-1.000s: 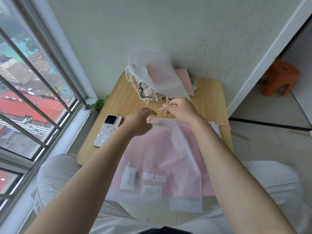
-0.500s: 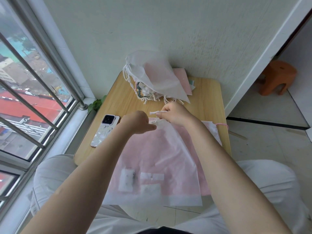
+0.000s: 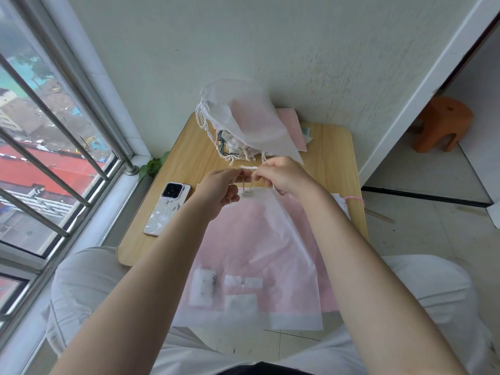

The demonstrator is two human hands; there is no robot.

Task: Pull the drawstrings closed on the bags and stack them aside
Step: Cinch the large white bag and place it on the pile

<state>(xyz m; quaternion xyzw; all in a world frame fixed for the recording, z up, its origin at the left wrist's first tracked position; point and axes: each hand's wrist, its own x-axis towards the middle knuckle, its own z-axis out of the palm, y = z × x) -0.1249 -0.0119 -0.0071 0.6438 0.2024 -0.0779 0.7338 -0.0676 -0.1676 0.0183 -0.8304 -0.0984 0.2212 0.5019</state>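
A translucent white drawstring bag (image 3: 259, 247) with pink inside lies flat on the wooden table (image 3: 189, 158) and hangs over its near edge toward my lap. Its top is gathered at the middle. My left hand (image 3: 219, 188) and my right hand (image 3: 281, 174) are side by side just above that top, each pinching the white drawstring (image 3: 247, 175), which runs between them and down into the bag. A pile of drawn bags (image 3: 243, 120) with dangling cords sits at the far end of the table.
A phone (image 3: 166, 209) lies face down at the table's left edge. Pink sheets (image 3: 293, 125) lie under the pile. A barred window (image 3: 54, 147) is on the left, an orange stool (image 3: 443, 123) stands on the floor at the right. A pink cord (image 3: 354, 198) lies at the table's right edge.
Both hands have lifted and come closer together. The drawstring, held only by my right hand before, is now pinched by both, and the bag's top has bunched at the middle.
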